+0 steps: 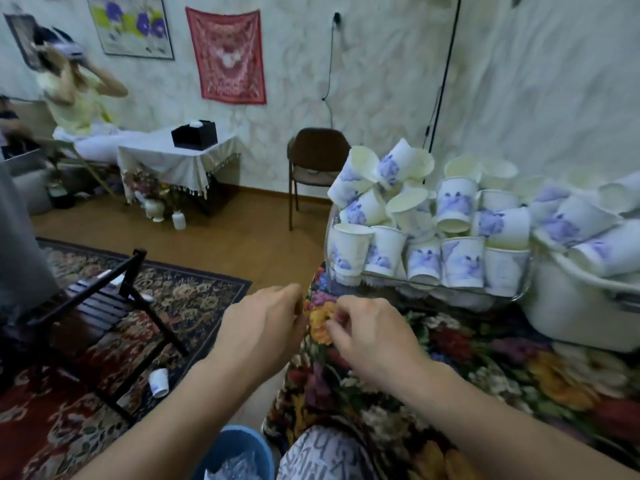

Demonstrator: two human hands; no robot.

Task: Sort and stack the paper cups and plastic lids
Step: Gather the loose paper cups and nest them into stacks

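Both hands meet at the near edge of the flowered tabletop (485, 358): the left hand (263, 327) and right hand (367, 337) have curled fingers (what they pinch is unclear). Paper cups (433, 230) lie heaped beyond; one cup (158, 382) lies on the rug (194, 299).

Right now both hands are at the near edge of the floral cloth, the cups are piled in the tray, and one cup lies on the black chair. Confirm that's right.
Not quite: the head view shows the stray cup lying on the patterned rug, beside the black chair, not on it. The rest holds: left hand and right hand at the floral cloth, cups piled in the tray.

Bare forearms, patterned grey-white trousers (322, 459)
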